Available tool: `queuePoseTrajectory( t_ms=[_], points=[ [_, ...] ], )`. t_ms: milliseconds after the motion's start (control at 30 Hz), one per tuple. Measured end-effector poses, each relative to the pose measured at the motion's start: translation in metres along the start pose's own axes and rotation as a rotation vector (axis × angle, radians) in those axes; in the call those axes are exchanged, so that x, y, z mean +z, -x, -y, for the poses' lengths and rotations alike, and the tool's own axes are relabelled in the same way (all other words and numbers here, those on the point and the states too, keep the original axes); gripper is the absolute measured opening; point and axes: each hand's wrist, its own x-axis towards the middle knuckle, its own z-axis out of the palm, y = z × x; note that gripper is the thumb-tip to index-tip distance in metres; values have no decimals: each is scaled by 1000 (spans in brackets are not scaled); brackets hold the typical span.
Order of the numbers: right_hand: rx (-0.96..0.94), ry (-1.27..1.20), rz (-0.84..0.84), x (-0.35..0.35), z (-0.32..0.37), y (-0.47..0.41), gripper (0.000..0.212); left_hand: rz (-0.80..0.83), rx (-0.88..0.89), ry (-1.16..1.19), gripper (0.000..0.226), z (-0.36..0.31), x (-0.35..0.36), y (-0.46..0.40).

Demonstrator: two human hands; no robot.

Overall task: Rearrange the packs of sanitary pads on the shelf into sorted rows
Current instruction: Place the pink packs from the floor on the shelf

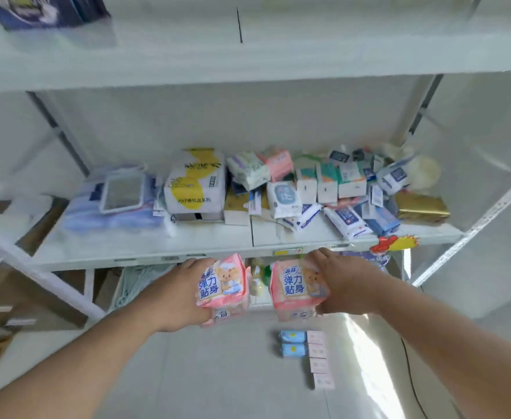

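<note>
Sanitary pad packs lie mostly unsorted: on the white metal shelf [145, 246], left to right, sit a large white and yellow soft pack [195, 184], then a jumbled heap of small white, pink and blue packs [323, 192]. Below the shelf edge, the left hand [181, 294] curls its fingers round a pink plastic pack printed with a bear [222, 287], and the right hand [343, 282] grips a matching pink pack [296, 287] just beside it. Judging by this, sorting has barely begun; only a short row of blue and pink packs [307, 355] lies ordered on the floor.
</note>
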Motion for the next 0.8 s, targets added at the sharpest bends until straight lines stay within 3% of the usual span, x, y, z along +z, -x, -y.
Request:
queuePoseTrajectory(
  t_ms=[167,400,600,800],
  points=[
    [29,-42,-117,-88,55,42,90,-68,80,154,90,10,-89,67],
    [15,-36,-237,-189,126,83,80,-235,190,10,98,10,-204,152],
    [-22,-48,-334,-271,164,94,68,-315,229,-78,77,2,-301,187],
    [-48,-29,-434,-335,161,63,66,-348,198,-37,58,-3,-381,168]
  ],
)
